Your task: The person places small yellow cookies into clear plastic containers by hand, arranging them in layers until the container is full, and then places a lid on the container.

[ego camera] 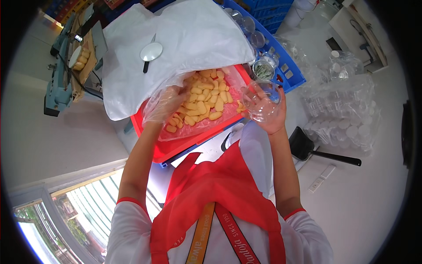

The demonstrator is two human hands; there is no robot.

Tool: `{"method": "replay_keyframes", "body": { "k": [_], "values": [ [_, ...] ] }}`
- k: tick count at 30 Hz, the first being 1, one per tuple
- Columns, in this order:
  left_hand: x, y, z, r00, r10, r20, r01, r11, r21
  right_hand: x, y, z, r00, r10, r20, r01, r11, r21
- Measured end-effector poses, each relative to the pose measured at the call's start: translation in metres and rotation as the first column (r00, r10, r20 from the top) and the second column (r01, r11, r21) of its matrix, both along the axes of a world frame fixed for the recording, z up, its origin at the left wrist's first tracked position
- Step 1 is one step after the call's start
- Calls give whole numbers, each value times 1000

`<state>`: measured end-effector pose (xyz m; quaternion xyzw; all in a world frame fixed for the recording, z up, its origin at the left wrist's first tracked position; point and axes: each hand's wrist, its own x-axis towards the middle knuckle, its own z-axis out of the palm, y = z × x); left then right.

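Note:
My left hand (169, 103), in a thin clear plastic glove, reaches into a red plastic tray (171, 151) at the edge of a pile of small yellow oval biscuits (201, 102). Its fingertips are partly hidden by the biscuits and the plastic, so I cannot tell whether it grips any. Pink-tinted clear plastic film (188, 132) lines the tray. At the tray's right side, my bare right hand (275, 120) holds a clear round plastic jar (261, 102), which looks empty. A big white sack (191, 39) covers the tray's far part.
A white round lid (151, 51) lies over a black-handled knife (145, 67) on the sack. A blue crate (290, 62) of clear jars stands behind right. Left is a blue sealing machine (59, 89) beside a filled jar (80, 58). Bagged jars (343, 112) and a black dustpan (301, 143) lie right.

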<state>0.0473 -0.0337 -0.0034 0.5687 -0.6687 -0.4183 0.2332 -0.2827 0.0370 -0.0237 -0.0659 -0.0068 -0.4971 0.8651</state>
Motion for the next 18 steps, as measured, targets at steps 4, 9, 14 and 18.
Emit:
{"method": "replay_keyframes", "body": {
  "k": [4, 9, 14, 18],
  "values": [
    [-14, -9, 7, 919, -217, 330, 321, 896, -305, 12, -3, 3, 998, -55, 1, 54, 987, 153],
    [-15, -15, -17, 993, -93, 66, 101, 988, -118, 27, -23, -5, 996, -62, -58, 67, 993, 94],
    [-3, -7, -40, 994, 104, 37, -103, 994, -38, 31, -31, -9, 998, -59, -27, 61, 995, 75],
    [1, 1, -52, 976, -21, 216, 40, 996, -85, 31, -27, -9, 998, -59, 16, 58, 996, 65]
  ]
}}
